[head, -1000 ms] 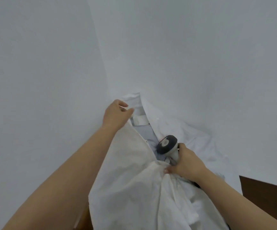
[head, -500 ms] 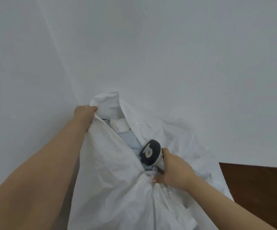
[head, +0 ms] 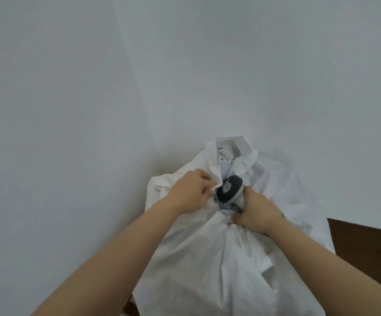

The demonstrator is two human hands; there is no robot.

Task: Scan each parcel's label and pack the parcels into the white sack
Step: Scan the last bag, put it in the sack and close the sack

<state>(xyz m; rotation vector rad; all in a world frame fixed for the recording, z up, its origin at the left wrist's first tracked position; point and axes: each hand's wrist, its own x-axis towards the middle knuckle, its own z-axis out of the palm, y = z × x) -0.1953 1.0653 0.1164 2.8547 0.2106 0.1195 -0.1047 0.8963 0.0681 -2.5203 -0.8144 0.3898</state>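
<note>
The white sack (head: 207,258) stands full in front of me, leaning into a white wall corner. A parcel with a printed label (head: 225,155) shows in its mouth at the top. My left hand (head: 190,191) pinches the sack's rim on the left side of the mouth. My right hand (head: 256,210) grips the dark grey handheld scanner (head: 229,189) and also bunches the sack's fabric beneath it. The scanner's head sits right at the mouth, between my two hands. The rest of the sack's contents are hidden.
White walls (head: 71,110) meet in a corner behind the sack. A dark brown surface (head: 367,238) shows at the right edge behind the sack, and a sliver of it low at the left of the sack.
My left hand has moved in from the far left rim toward the scanner, drawing the sack's mouth narrower. The parcel's label now shows at the top. My right hand keeps its grip.
</note>
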